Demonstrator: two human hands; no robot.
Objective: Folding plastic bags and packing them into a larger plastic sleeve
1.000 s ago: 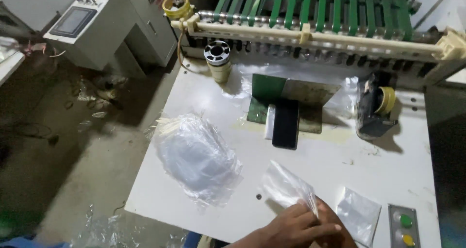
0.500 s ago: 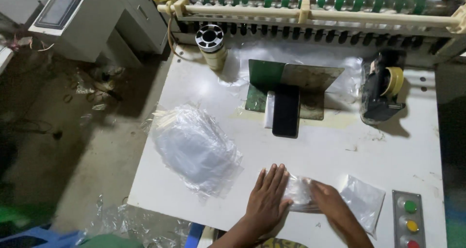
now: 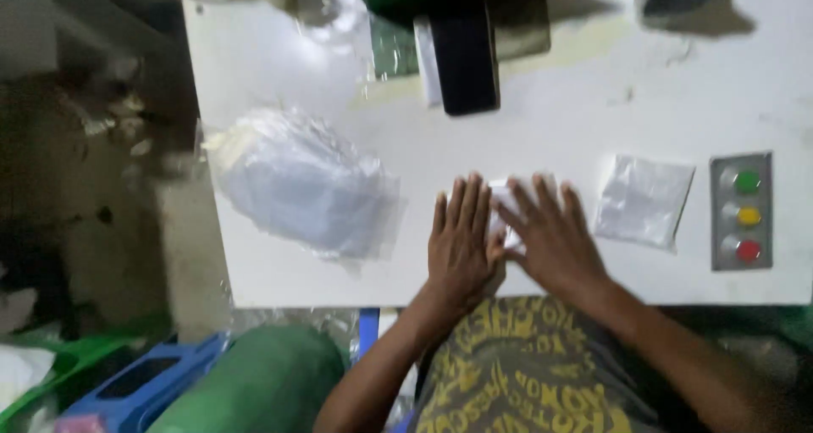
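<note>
A heap of clear bags point(image 3: 301, 183) lies on the white desk point(image 3: 550, 102). Just right, the left hand point(image 3: 461, 242) and right hand point(image 3: 550, 234) press flat, fingers spread, on a small white packet point(image 3: 506, 204). Farther right, another packet point(image 3: 644, 200), then a button panel point(image 3: 742, 211).

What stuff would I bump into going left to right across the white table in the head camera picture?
Big pile of clear plastic bags → left hand → right hand, both flat on a small packet → flat clear bag → button panel.
</note>
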